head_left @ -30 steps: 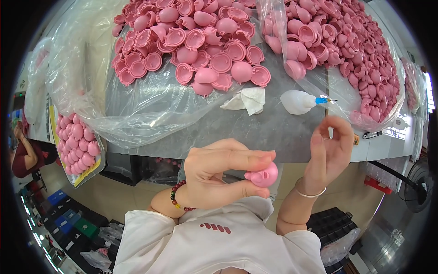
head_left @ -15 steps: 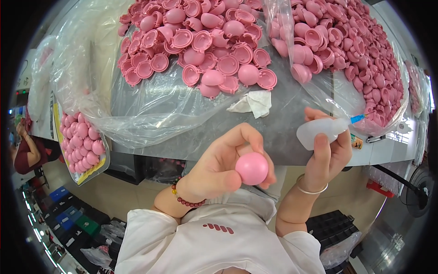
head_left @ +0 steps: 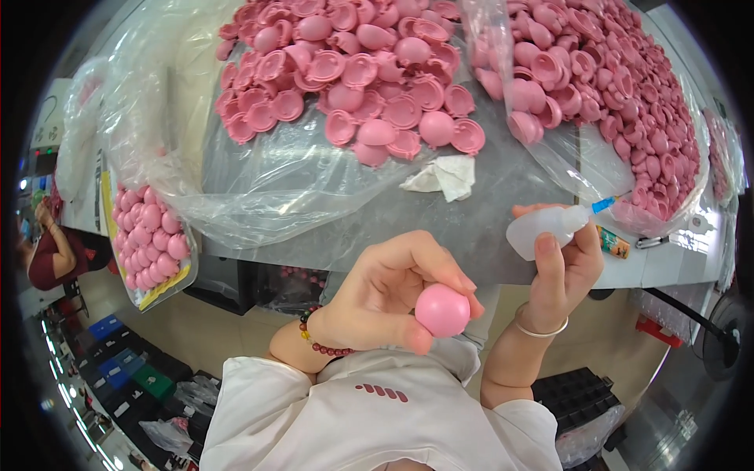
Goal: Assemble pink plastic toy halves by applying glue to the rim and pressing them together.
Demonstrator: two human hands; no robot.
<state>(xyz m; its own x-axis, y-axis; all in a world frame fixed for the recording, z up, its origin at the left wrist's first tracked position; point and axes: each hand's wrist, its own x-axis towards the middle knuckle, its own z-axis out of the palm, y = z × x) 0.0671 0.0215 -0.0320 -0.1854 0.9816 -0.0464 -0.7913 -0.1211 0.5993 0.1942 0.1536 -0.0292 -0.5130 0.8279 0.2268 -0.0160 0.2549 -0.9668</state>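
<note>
Between the thumb and fingers of my left hand (head_left: 393, 294) is a smooth pink ball (head_left: 442, 310), held in front of the table's near edge. My right hand (head_left: 567, 267) grips a translucent white squeeze bottle (head_left: 542, 230) with a blue needle tip (head_left: 603, 205) that points up and to the right. The bottle and the ball are apart. Beyond my hands, a heap of loose pink half shells (head_left: 361, 71) lies on the grey table (head_left: 314, 251), some with hollow side up. A crumpled white cloth (head_left: 452, 177) lies in front of the heap.
A larger pile of pink shells (head_left: 597, 86) fills a clear plastic bag at the right. On the left, a tray of pink balls (head_left: 153, 239) stands at the table edge, near clear plastic sheeting (head_left: 259, 224). A fan (head_left: 719, 341) is at the right; another person (head_left: 55, 251) sits far left.
My left hand has shifted slightly down and right, and the ball has turned or moved in its fingers. My right hand keeps the bottle, which now sits a little farther left.
</note>
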